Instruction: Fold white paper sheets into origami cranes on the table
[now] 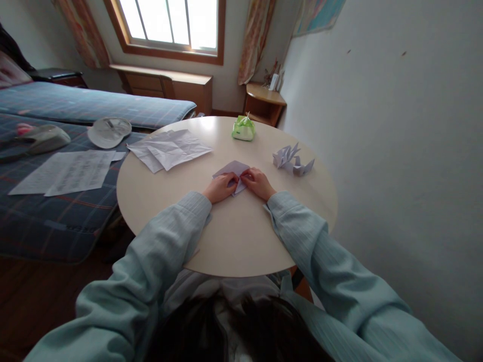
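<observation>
Think of the round table (241, 236) as a clock, with 12 at the window (169, 22) side. The little folded paper (233, 167) is near the middle, a bit toward 12. It is pale and thin, wide at the top, and its bottom narrows toward 6 o'clock. The left hand (222, 187) has its thumb and fingers pinched together on the paper from the 8 o'clock side. The right hand (260, 184) pinches it from the 4 o'clock side, and the two sets of fingertips almost meet. Both hands cover parts of the paper, so I cannot see all its folds.

Big creased sheets (173, 148) lie at 10 o'clock. A green and white packet (243, 128) sits at 12, and pointy paper shapes (292, 160) stand at 2. The blue-green sleeves (173, 226) cross the table's edge at 7 and 5. Off the table at 9 are printed pages (81, 173) on a checked bed (56, 221), with a pale cap (109, 132) at 10.
</observation>
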Motion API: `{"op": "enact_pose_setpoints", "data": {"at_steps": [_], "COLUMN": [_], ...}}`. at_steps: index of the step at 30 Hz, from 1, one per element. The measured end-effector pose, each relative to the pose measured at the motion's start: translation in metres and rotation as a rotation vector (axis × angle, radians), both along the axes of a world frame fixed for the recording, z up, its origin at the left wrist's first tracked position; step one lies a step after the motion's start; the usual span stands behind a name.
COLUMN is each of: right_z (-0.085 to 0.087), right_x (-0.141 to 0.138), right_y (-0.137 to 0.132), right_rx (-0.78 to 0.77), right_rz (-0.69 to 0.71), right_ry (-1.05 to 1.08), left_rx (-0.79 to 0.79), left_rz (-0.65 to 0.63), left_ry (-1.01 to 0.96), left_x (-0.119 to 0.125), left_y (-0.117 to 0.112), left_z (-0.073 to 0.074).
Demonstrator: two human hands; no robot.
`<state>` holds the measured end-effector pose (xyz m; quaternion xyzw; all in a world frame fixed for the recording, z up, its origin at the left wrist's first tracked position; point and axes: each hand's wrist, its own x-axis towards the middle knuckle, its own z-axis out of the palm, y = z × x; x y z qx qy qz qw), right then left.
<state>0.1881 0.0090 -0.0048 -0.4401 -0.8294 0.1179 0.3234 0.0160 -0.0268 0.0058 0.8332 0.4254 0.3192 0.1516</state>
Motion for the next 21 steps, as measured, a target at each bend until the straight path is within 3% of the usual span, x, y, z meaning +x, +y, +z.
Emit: {"op": "enact_pose_setpoints", "data": {"at_steps": [21], "right_z": [0.0005], "right_x": [-0.0001], "right_y": [-0.0003], "right_rx": [-0.013], "right_rz": [0.0], "right_ry": [-0.008], "left_rx": [0.029], "left_rz": [-0.027], "left_ry": [0.045], "left_x": [-0.0003], "left_y": [0.0022], "left_z": [-0.0023]}}
